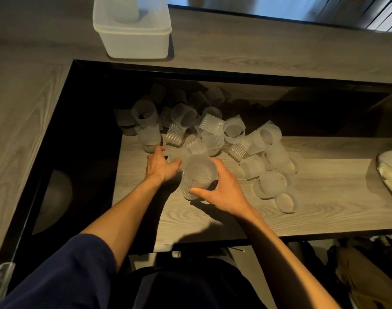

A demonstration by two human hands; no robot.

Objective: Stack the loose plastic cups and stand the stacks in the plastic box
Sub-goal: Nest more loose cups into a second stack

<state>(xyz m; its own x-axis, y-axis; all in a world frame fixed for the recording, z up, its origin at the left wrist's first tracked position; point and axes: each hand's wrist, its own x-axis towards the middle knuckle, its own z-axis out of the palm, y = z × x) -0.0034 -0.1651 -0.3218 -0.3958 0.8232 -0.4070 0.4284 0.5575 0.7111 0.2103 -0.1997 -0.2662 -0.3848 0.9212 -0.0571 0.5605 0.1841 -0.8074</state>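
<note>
Wood-grain table (213, 215), lower level, dim light with hard shadow along the far and left sides. The right hand (226, 192) grips an upright ribbed cup (197, 175), thumb on the near wall and fingers (215, 166) wrapped round the far rim; the cup stands on the table. Just left of that cup, the left hand (161, 168) reaches with fingers curled toward a lying cup (179, 157); whether it has closed on it cannot be told. The loose cups (213, 130) lie heaped beyond and to the right of the ribbed cup, most on their sides, mouths pointing all ways. The plastic box (134, 41) sits well beyond it on the raised level, one stack (126, 10) standing inside. Recommended handling: keep the ribbed cup steady and plumb, turn the next cup mouth-up, seat it squarely and press lightly, since thin ribbed walls are likely to jam if tilted. Not determinable: whether the gripped cup is single or already nested, the count of cups in the shadowed back row, and the height of the stack in the box, cut off by the frame. A white bundle (391, 172) far right of the ribbed cup is also cut off and unidentified.
</note>
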